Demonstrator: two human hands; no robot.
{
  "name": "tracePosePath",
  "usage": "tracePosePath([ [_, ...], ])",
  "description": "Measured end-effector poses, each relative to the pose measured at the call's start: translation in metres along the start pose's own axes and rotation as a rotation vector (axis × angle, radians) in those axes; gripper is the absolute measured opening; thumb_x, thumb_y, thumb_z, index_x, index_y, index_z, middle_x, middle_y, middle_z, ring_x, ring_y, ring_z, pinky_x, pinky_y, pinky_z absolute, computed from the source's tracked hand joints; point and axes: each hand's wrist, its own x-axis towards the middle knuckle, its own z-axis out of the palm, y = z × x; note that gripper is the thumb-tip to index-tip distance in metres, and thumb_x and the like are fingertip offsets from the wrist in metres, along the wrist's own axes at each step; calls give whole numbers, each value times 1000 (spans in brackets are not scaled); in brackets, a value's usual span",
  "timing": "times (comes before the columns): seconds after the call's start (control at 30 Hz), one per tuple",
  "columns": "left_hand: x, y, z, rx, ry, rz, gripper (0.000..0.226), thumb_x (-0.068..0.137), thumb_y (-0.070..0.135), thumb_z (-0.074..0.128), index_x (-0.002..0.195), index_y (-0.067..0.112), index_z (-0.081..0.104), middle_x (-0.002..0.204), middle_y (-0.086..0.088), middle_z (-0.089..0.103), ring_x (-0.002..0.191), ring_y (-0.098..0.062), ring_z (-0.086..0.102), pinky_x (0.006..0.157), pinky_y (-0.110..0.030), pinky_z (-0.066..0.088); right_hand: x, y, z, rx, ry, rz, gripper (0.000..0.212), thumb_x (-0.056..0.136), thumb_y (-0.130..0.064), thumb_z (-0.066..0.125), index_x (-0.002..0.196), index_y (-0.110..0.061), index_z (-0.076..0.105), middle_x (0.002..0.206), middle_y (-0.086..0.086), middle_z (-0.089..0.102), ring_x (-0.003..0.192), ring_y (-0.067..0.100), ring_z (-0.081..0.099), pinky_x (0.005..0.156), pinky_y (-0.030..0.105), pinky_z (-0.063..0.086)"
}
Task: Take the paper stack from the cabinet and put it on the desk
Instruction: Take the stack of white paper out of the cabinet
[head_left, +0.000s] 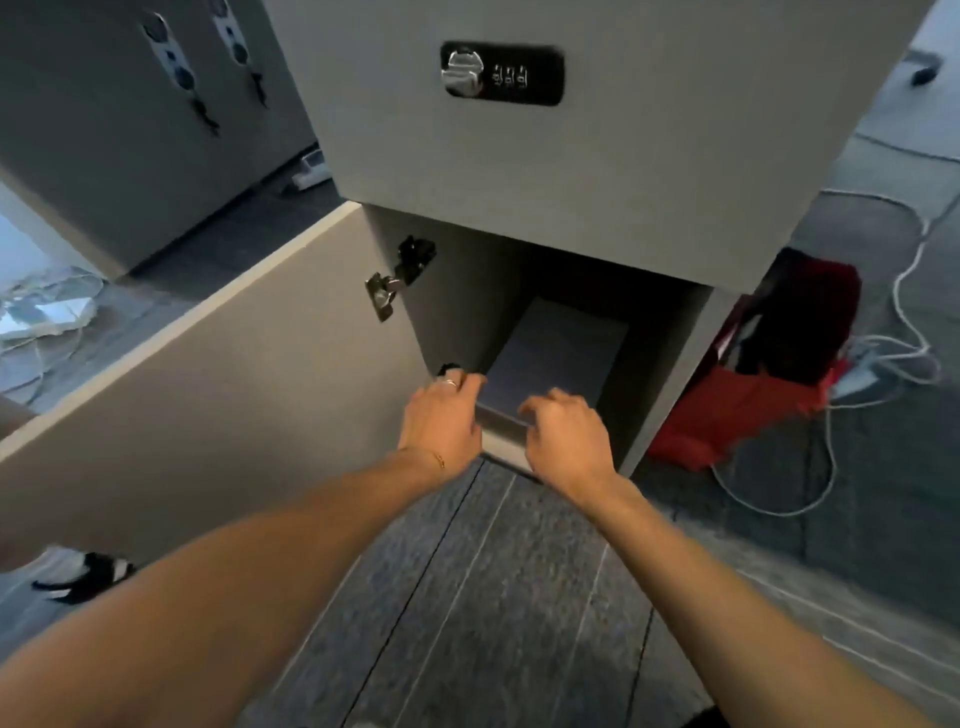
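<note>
Paper stack (556, 358) seen lying flat inside the open cabinet (670, 358) compartment, left hand (441, 415) and right hand (566, 431) held at its front edge, fingers curled, grasp unclear, door (208, 374) swung left

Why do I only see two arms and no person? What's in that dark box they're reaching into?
The camera is worn on the person's head and looks down, so you see only their arms, just as you see your own. The grey box is a cabinet with its door swung open to the left. Inside lies a pale paper stack. The left hand, which wears a ring, and the right hand are at the stack's front edge with fingers curled. The picture is blurry, so I cannot tell if they grip it yet. Above is a closed door with a number lock. A red bag and white cables lie on the floor.
</note>
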Motion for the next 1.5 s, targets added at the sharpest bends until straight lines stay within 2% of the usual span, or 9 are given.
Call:
tracePosePath([
  [0.23,66,-10,82,140,-185,93,63,89,31,47,150,21,38,133,-16,59,118,-34,58,99,-41,45,50,43,44,50,-159,206,42,95,-14,57,136,-18,63,134,13,64,120,35,66,96,42,56],
  [0.43,104,-30,142,-88,-362,-93,71,94,35,45,158,33,15,162,-17,26,141,-37,42,110,-43,42,111,75,90,46,-231,286,48,97,-22,56,145,-23,54,149,14,50,132,39,54,109,45,50],
  [0.57,107,-36,159,-247,-487,-198,72,91,38,44,157,36,16,155,-19,40,135,-39,49,110,-43,42,112,91,119,22,-365,331,63,98,-21,49,160,-33,38,169,10,25,153,38,33,124,43,36],
  [0.77,100,-38,160,-386,-378,-287,64,91,33,43,153,35,30,145,-21,50,129,-40,52,110,-43,42,93,99,117,-38,-400,304,68,99,-19,49,161,-43,33,177,-1,8,162,29,17,129,38,26],
  [0.87,97,-39,162,-416,-346,-328,58,89,32,45,146,23,45,130,-22,61,123,-41,56,105,-40,46,75,94,112,-91,-427,275,70,98,-13,49,160,-42,36,176,0,14,158,27,30,126,37,33],
  [1.0,86,-32,163,-463,-280,-370,57,86,28,48,143,18,52,125,-23,63,123,-41,54,107,-41,45,56,80,107,-181,-486,223,54,96,-8,51,147,-24,55,151,13,49,127,34,64,107,40,53],
  [1.13,82,-26,158,-552,-282,-590,52,83,31,50,131,11,58,135,-20,56,124,-42,56,105,-45,47,46,76,105,-258,-523,183,45,94,-13,51,137,-20,63,141,13,53,125,36,63,103,39,52],
  [1.37,68,-22,165,-725,-325,-814,66,92,11,48,154,9,25,155,-20,33,136,-39,46,103,-38,41,22,77,119,-153,-519,196,63,93,-13,52,156,-23,49,173,14,22,152,38,40,122,44,40],
  [1.5,60,-41,171,-898,-320,-776,56,87,6,57,141,7,43,139,-17,55,124,-35,57,105,-38,46,7,90,133,69,-230,349,42,89,-7,53,123,-15,76,132,14,72,118,34,70,103,41,57],
])
